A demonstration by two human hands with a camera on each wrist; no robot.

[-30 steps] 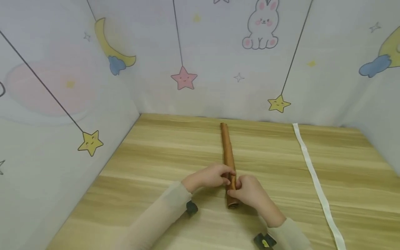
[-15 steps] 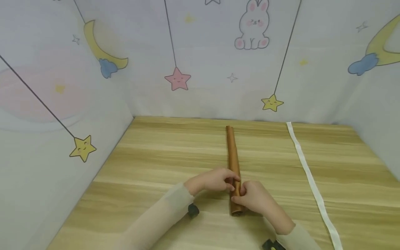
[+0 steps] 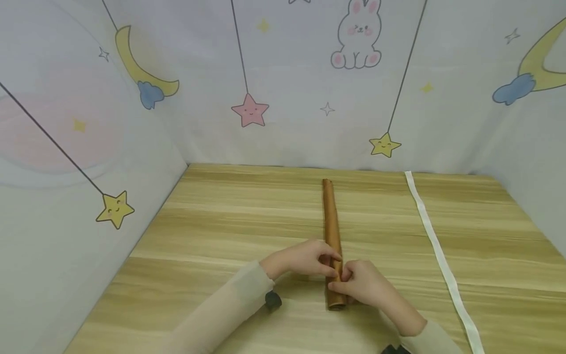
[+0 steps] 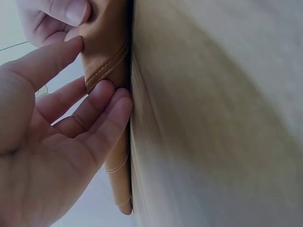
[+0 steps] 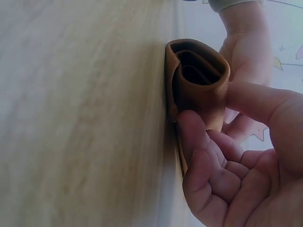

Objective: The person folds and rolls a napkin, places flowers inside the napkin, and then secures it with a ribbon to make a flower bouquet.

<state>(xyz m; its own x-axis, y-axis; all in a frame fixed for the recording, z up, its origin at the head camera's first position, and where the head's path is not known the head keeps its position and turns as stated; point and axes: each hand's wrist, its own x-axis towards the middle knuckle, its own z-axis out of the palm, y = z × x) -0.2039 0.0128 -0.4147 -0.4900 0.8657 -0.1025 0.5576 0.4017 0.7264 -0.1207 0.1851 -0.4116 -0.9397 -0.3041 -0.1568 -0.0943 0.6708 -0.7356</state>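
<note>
A long brown roll (image 3: 330,211) of smooth, leather-like sheet with stitched seams lies on the table, pointing away from me. Near its front part my left hand (image 3: 305,258) grips it from the left, thumb and fingertips bent over its side. Just nearer to me, my right hand (image 3: 364,282) pinches the roll between thumb and fingers from the right. The right wrist view looks into the spiral end of the roll (image 5: 213,101), with the thumb on one side and curled fingers on the other. A stitched edge (image 4: 106,68) runs across the roll beside the left fingertips.
A white strip (image 3: 435,241) lies lengthwise on the wood-patterned table (image 3: 221,206) to the right. Pale walls (image 3: 292,142) printed with stars, moons and a rabbit stand at the back and both sides. Dark wrist devices (image 3: 272,300) sit at the sleeves.
The roll and both hands have shifted to the right and a little toward me over the table. Both hands keep their hold. The head view has turned slightly.
</note>
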